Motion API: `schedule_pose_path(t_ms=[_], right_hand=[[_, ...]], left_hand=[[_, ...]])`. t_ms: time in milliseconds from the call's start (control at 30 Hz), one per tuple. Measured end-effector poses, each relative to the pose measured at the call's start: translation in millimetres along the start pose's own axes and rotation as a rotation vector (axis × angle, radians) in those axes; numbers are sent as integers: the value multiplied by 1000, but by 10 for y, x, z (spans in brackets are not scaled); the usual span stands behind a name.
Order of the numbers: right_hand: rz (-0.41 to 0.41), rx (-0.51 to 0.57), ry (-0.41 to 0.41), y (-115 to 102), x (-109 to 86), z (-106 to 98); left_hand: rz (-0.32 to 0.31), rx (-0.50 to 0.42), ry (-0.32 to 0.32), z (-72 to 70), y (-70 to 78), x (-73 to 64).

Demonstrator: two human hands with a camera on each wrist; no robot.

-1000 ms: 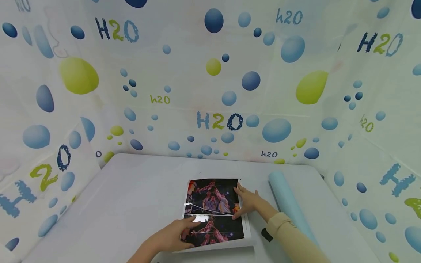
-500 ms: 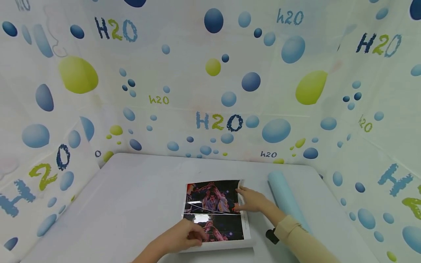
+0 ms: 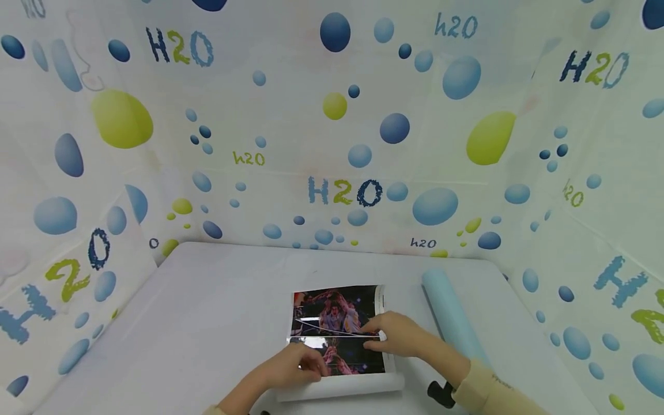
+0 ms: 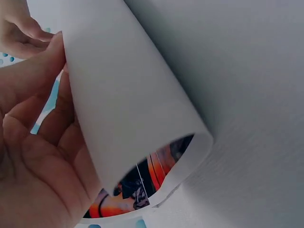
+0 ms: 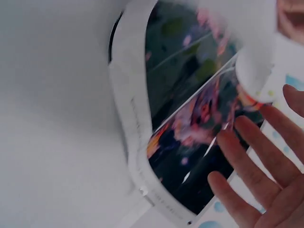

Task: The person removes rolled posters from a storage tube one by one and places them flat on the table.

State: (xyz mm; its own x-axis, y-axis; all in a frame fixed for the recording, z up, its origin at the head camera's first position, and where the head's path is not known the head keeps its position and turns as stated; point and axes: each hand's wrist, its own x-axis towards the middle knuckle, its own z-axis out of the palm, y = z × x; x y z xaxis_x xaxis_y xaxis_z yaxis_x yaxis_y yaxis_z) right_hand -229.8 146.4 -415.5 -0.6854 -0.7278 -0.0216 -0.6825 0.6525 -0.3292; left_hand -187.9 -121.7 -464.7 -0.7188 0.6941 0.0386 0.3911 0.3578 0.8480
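Note:
A glossy photo print [image 3: 337, 311] with white borders lies on the white table, carrying two dark pictures of people with raised arms. Its near end curls over into a white roll [image 4: 118, 90], which hides part of the lower picture. My left hand [image 3: 290, 366] pinches the edge of that curl, thumb tip against the white back of the sheet in the left wrist view. Over the print's right side is my right hand [image 3: 396, 334], its fingers [image 5: 249, 178] spread and fairly straight above the glossy surface, fingertips right at the picture.
A pale blue roll [image 3: 456, 317] stretches along the table to the right, beside my right forearm. Close to the right cuff lies a small black object [image 3: 441, 395]. Behind the table [image 3: 207, 323] hangs a white curtain [image 3: 290, 115] printed with bubbles.
The near edge of the print has been curled up and over, covering more of the lower picture. My left fingers have bent in; my right hand has slid nearer along the print's right side.

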Motion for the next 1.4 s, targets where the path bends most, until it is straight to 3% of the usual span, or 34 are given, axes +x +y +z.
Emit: schedule_pose_path(t_ms=[67, 233, 333, 500, 600, 700, 833, 933, 1033, 1200, 1300, 1400], right_hand=[[-49, 24, -9, -74, -31, 18], [-126, 1, -59, -229, -112, 128], [-160, -111, -47, -296, -160, 222], [-236, -360, 50, -328, -207, 384], [-246, -415, 70, -323, -197, 448], [-178, -320, 25, -296, -162, 460], [-55, -73, -60, -212, -99, 423], [-23, 86, -116, -128, -55, 413], [-19, 199, -165, -63, -17, 416], [-10, 249, -196, -31, 40, 407], [8, 228, -198, -41, 59, 402], [21, 142, -177, -60, 63, 402]], left_hand=[[-43, 3, 18, -16, -12, 35], [-79, 43, 44, -44, -20, 102], [-106, 43, 45, -54, -26, 122], [-124, 25, 38, -48, -46, 115], [-106, 33, 34, -47, -45, 110], [-65, 97, 58, -46, -18, 110], [-5, 304, 119, -21, 72, 118], [17, 460, 124, 13, 148, 131], [18, 533, 101, 44, 189, 148], [7, 506, 69, 60, 133, 189], [-27, 432, 37, 47, 108, 208], [-68, 365, 12, 23, 108, 220]])
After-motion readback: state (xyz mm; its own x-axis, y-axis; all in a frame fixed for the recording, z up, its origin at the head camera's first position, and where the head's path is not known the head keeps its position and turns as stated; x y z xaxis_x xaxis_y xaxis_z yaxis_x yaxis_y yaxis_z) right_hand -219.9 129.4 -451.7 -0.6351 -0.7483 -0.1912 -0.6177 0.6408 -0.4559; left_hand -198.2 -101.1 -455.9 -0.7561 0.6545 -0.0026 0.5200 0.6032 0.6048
